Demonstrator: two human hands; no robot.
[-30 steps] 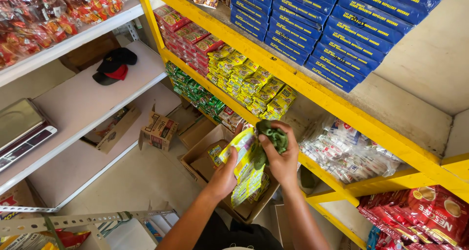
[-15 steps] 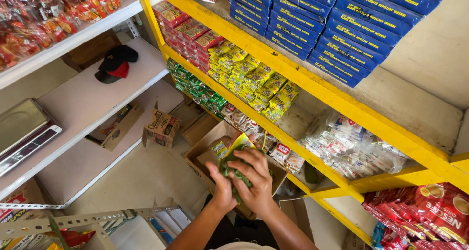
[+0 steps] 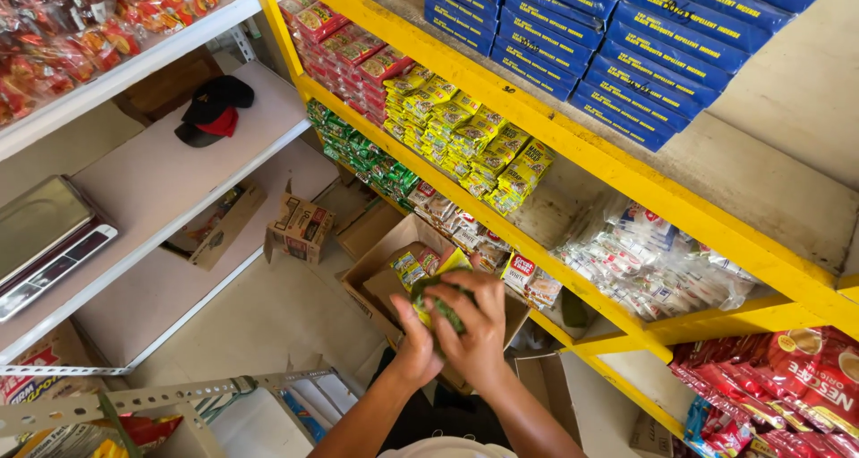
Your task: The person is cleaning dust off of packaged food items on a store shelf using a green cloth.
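Landmark: the open cardboard box [image 3: 376,275] on the floor, at the foot of the yellow shelf rack [image 3: 573,145]; every place below is told from it.

Weighing scale [image 3: 40,243]: far left of the box, flat on a white shelf [image 3: 179,181], likely kept there within reach.

Cap [image 3: 213,109]: black and red, up and left of the box, lying on the same white shelf.

Small printed carton [image 3: 300,228]: just left of the box, on the floor, flaps open.

Left hand [image 3: 417,346]: right over the box's near edge, fingers closed round the lower side of the packet bundle [image 3: 440,299], as if to steady it from below.

Packet bundle: green and yellow sachets, over the box's open mouth, pressed between both hands; more of the same kind lie in the box beneath, so it seems to be stock from there.

Right hand [image 3: 479,324]: just right of the left one, above the box, fingers curled over the bundle's top and clamped on it, which keeps the loose sachets together.

Yellow-green sachet stacks [image 3: 465,131]: above the box, on the rack's middle level, in neat rows facing outward.

Blue boxes [image 3: 626,29]: higher up and right of the box, stacked on the rack's top level.

Clear bagged sachets [image 3: 644,261]: right of the box, heaped on the rack's lower level.

Red pouches [image 3: 787,377]: far right of the box, low on the rack.
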